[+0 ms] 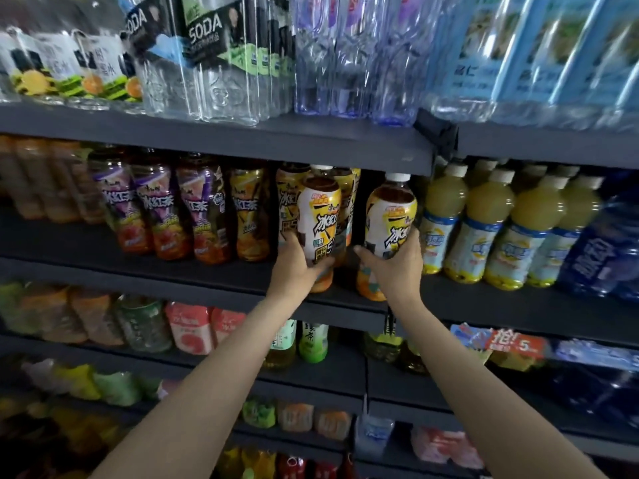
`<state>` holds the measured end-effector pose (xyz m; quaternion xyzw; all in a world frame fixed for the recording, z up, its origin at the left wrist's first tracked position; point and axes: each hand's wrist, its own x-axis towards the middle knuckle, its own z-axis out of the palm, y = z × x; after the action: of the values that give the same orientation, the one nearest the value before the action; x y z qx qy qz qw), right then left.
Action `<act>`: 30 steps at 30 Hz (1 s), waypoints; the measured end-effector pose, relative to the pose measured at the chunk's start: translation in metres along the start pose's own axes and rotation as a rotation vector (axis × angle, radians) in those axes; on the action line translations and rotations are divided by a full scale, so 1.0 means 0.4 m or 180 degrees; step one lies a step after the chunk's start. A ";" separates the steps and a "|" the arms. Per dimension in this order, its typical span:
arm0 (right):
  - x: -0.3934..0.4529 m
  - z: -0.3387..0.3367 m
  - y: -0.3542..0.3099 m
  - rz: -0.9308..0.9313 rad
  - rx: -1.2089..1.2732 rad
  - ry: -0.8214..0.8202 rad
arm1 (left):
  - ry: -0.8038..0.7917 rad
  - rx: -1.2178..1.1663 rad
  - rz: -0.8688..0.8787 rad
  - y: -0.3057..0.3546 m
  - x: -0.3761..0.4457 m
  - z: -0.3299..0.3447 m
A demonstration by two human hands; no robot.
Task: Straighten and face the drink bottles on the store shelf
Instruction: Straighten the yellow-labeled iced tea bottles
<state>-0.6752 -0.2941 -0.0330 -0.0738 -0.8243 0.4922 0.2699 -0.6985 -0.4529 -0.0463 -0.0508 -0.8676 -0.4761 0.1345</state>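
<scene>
Two iced tea bottles with yellow and white labels and white caps stand at the front of the dark middle shelf (193, 271). My left hand (297, 267) grips the lower half of the left iced tea bottle (320, 216). My right hand (394, 261) holds the right iced tea bottle (390, 216) from below and the side. Both bottles are upright with their labels facing me. A dark gap lies between them. More yellow-labelled iced tea bottles (250, 212) stand behind and to the left.
Purple-labelled tea bottles (155, 209) fill the shelf to the left, yellow juice bottles (491, 223) and blue bottles (601, 257) to the right. The shelf above (242, 133) hangs close over the caps and carries soda water bottles (207, 57). Lower shelves hold green tea bottles (313, 340) and cartons.
</scene>
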 end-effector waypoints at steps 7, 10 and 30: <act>-0.065 -0.079 -0.035 -0.0142 0.0235 -0.0164 | 0.0952 0.0099 0.1219 0.024 -0.107 -0.050; -0.115 -0.092 -0.062 -0.0102 0.0723 -0.0351 | -0.0333 -0.0456 0.0718 0.043 -0.136 -0.067; -0.278 -0.038 -0.124 0.2216 0.2929 -0.0731 | -0.0472 0.0216 0.0564 0.025 -0.267 -0.217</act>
<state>-0.5664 -0.3503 -0.0266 -0.1615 -0.4771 0.8639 0.0057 -0.5780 -0.5160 -0.0240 -0.1577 -0.8829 -0.4276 0.1132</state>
